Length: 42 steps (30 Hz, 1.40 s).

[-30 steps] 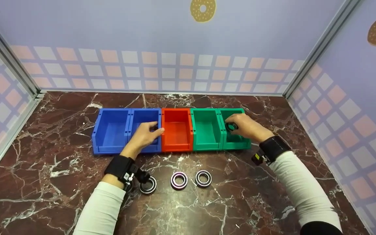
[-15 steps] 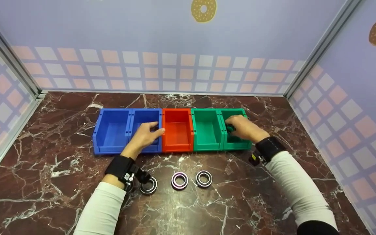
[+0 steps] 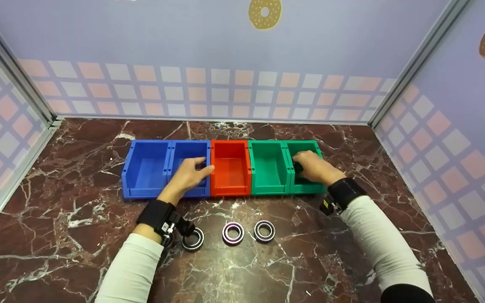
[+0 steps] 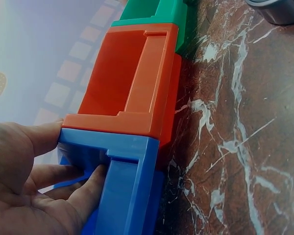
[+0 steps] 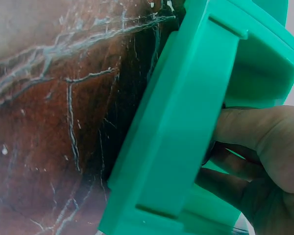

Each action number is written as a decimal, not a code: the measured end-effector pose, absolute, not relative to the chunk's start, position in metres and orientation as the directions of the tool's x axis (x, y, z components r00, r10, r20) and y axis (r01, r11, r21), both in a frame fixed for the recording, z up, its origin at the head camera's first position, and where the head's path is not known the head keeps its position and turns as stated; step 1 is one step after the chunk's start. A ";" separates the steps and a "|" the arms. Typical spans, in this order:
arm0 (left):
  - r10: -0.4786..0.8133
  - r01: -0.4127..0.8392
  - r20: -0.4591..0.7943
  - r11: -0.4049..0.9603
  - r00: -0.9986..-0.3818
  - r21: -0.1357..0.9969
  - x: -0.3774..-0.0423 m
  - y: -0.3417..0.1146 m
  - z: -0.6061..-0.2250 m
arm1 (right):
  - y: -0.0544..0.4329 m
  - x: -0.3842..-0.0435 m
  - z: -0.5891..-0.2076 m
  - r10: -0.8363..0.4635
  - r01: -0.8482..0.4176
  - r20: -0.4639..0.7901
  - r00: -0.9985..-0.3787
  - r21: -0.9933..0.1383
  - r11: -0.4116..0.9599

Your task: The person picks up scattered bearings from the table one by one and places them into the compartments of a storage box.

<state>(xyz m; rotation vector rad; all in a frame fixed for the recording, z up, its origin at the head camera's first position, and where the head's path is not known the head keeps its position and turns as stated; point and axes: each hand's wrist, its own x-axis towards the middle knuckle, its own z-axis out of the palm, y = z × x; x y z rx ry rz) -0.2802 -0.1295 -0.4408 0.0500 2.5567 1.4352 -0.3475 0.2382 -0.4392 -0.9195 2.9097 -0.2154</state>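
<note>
My left hand [image 3: 188, 174] is at the second blue bin [image 3: 190, 149]; in the left wrist view the thumb touches its rim beside the red bin [image 4: 115, 73]. The other fingers reach inside that bin, and no object shows among them. At the far right, my right hand [image 3: 315, 165] is down inside the end green bin [image 3: 307, 188], thumb and fingers holding a dark bearing [image 3: 297, 167] mostly hidden by them. The front wall of that green bin [image 5: 181, 107] covers the fingertips in the right wrist view.
Three ring bearings lie on the marbled table before the bins: a left one [image 3: 199, 244] partly behind the left wrist camera, a purplish middle one [image 3: 233, 242], and a right one [image 3: 264, 240]. Another blue bin [image 3: 145, 192] and green bin [image 3: 269, 190] complete the row. Patterned walls surround the table.
My right hand has sunk lower and slightly nearer into the end green bin, and the bearing shows less than before. The left hand has stayed in place; the view has shifted slightly.
</note>
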 end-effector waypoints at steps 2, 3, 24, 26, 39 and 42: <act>0.129 -0.077 -0.168 0.526 -0.977 0.847 -0.280 -0.130 -0.441 | 0.238 -0.348 -0.440 -0.576 -0.564 -0.036 -0.817 -0.159 0.810; 0.128 -0.079 -0.170 0.524 -0.977 0.848 -0.280 -0.129 -0.441 | 0.237 -0.348 -0.441 -0.579 -0.568 -0.034 -0.815 -0.157 0.808; 0.134 -0.047 -0.137 0.525 -0.981 0.850 -0.280 -0.129 -0.442 | 0.239 -0.347 -0.447 -0.607 -0.601 0.016 -0.794 -0.168 0.781; 0.133 -0.048 -0.137 0.523 -0.982 0.851 -0.279 -0.129 -0.441 | 0.240 -0.347 -0.447 -0.607 -0.600 0.017 -0.794 -0.173 0.781; 0.135 -0.060 -0.149 0.511 -0.980 0.857 -0.283 -0.132 -0.446 | 0.239 -0.345 -0.447 -0.594 -0.584 0.008 -0.805 -0.187 0.790; 0.133 -0.066 -0.154 0.507 -0.979 0.860 -0.283 -0.132 -0.446 | 0.240 -0.345 -0.448 -0.595 -0.587 0.013 -0.804 -0.188 0.788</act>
